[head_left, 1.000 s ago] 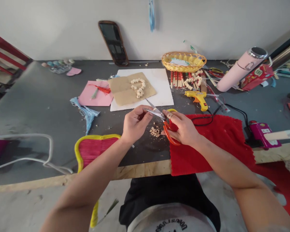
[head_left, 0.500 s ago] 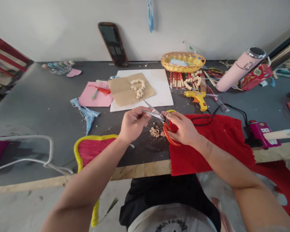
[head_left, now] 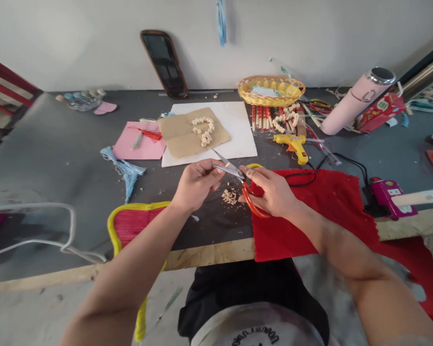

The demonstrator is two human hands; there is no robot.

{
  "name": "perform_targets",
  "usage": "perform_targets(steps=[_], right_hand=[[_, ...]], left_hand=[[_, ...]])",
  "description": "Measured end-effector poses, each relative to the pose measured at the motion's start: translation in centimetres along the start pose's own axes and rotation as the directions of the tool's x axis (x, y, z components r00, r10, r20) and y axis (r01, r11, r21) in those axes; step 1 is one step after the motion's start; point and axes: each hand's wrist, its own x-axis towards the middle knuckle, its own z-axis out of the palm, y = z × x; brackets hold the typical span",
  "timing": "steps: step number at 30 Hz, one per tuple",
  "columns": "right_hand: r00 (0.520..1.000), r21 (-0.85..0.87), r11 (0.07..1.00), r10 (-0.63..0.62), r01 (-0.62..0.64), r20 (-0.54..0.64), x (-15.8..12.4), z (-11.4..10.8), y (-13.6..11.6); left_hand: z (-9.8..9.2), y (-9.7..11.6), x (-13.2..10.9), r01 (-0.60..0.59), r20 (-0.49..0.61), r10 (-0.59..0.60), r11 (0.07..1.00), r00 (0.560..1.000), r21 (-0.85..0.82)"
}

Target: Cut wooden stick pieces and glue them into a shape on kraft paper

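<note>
My right hand point(head_left: 272, 191) grips orange-handled scissors point(head_left: 250, 202), their steel blades point(head_left: 227, 166) parted and pointing up-left. My left hand point(head_left: 197, 182) is closed in a pinch at the blades, holding something too small to make out. Below the blades lies a small heap of pale cut bits point(head_left: 230, 196) on the dark table. A red cloth point(head_left: 321, 211) lies under my right wrist. Farther back, a brown paper point(head_left: 182, 137) bearing a pattern of pale bits point(head_left: 204, 130) rests on a white board point(head_left: 234, 120).
A yellow glue gun point(head_left: 294, 143) with a black cord, a yellow basket point(head_left: 271, 90), red-white sticks point(head_left: 261, 117), a pink bottle point(head_left: 353, 103), pink paper point(head_left: 139, 144), a blue tassel point(head_left: 124, 168), a yellow-rimmed pink piece point(head_left: 130, 226), a purple tool point(head_left: 388, 192) and a white cable point(head_left: 57, 240) lie around.
Both hands stay at the scissors with almost no shift. The view has drifted slightly, moving everything a little left.
</note>
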Motion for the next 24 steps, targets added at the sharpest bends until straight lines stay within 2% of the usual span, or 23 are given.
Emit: perform_targets(steps=[3, 5, 9, 16, 24], right_hand=[[0.999, 0.031, 0.999, 0.029, -0.028, -0.041, 0.07, -0.10, 0.13], [0.993, 0.063, 0.997, 0.059, -0.052, -0.106, 0.12, -0.23, 0.39], [0.975, 0.081, 0.989, 0.134, -0.121, -0.175, 0.16, -0.61, 0.80], [0.977, 0.087, 0.986, 0.154, -0.142, -0.148, 0.16, -0.77, 0.72], [0.985, 0.071, 0.993, 0.108, -0.099, -0.133, 0.32, -0.86, 0.95]], left_hand=[[0.07, -0.16, -0.27, -0.077, -0.041, 0.087, 0.977, 0.995, 0.197], [0.09, -0.29, -0.40, -0.119, -0.074, 0.154, 0.930, 0.985, 0.349], [-0.02, -0.76, -0.26, -0.118, -0.149, 0.235, 0.828, 0.960, 0.549], [-0.37, -0.62, 0.28, -0.161, -0.076, 0.247, 0.806, 0.966, 0.569], [-0.77, -0.70, 0.55, -0.148, 0.009, 0.162, 0.879, 0.987, 0.453]])
